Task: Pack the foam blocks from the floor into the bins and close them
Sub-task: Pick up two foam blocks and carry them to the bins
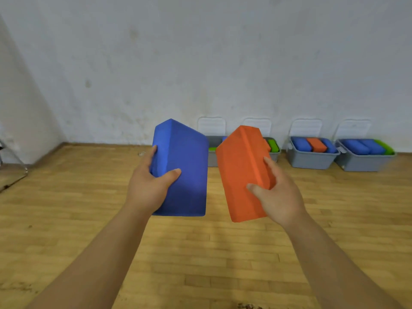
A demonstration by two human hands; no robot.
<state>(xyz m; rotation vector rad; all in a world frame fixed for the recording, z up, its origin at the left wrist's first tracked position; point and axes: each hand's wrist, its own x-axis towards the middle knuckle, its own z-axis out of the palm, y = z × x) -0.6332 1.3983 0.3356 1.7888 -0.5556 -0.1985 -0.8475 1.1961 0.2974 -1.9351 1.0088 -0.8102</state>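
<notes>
Bins [310, 160] number four (held: one blue block [187, 157], one orange block [240, 161]).

Two foam blocks side by side in the air, a row of bins behind along the wall.

In the left grip [147, 186], a blue rectangular foam block [187, 170]; just to its right and not touching it, in the right grip [278, 197], an orange rectangular foam block [240, 170]. Beneath both, a wooden plank floor [200, 253]. Behind, at the foot of a white plaster wall [200, 63], four bins from left to right: a first grey plastic bin [213, 152] partly hidden behind the blue block, a second grey plastic bin [275, 155] partly behind the orange one, a third grey plastic bin [310, 160] and a fourth grey plastic bin [361, 163] further right, in full view. Inside each, packed foam blocks [316, 144] side by side. Behind each, a pale plastic lid [306, 128] upright against the wall. At the far left edge, a metal frame [13, 166] on the floor.
</notes>
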